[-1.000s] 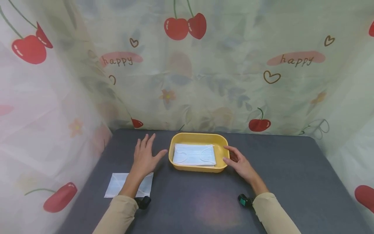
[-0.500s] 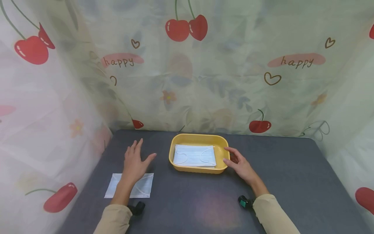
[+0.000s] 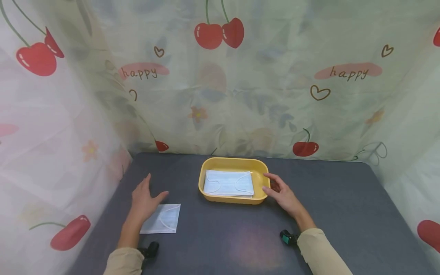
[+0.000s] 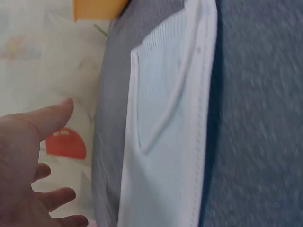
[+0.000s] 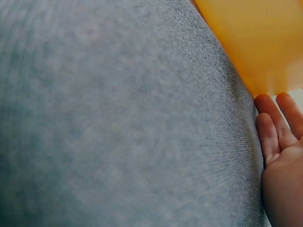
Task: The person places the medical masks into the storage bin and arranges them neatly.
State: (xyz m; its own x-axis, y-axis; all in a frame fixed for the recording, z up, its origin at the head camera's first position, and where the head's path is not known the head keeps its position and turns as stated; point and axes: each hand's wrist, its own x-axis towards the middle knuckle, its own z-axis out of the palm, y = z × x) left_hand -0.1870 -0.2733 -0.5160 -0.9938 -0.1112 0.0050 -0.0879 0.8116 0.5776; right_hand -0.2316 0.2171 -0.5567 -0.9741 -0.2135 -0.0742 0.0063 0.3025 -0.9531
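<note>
My left hand [image 3: 143, 199] hovers over the left part of a pale blue face mask [image 3: 166, 219] that lies flat on the table, its fingers spread and nothing in them. Close up in the left wrist view, the mask [image 4: 158, 118] shows a white ear loop and pleated edge. A yellow plastic tray [image 3: 237, 163] stands at the table's middle, holding a small pile of folded masks [image 3: 228, 183]. At the tray's right end rests my right hand [image 3: 283, 194], its index finger and thumb at the rim. Other fingertips [image 5: 265, 101] meet the outer wall in the right wrist view.
A dark grey table [image 3: 337, 206] carries everything. Curtains printed with cherries [image 3: 306, 149] rise along its back and sides. Both forearms wear beige sleeves [image 3: 321, 250] and black wrist cameras [image 3: 288, 237].
My left hand has moved from beside the tray leftward and back toward me, now over the loose mask's left part. The right hand has stayed at the tray, and the masks lie as before.
</note>
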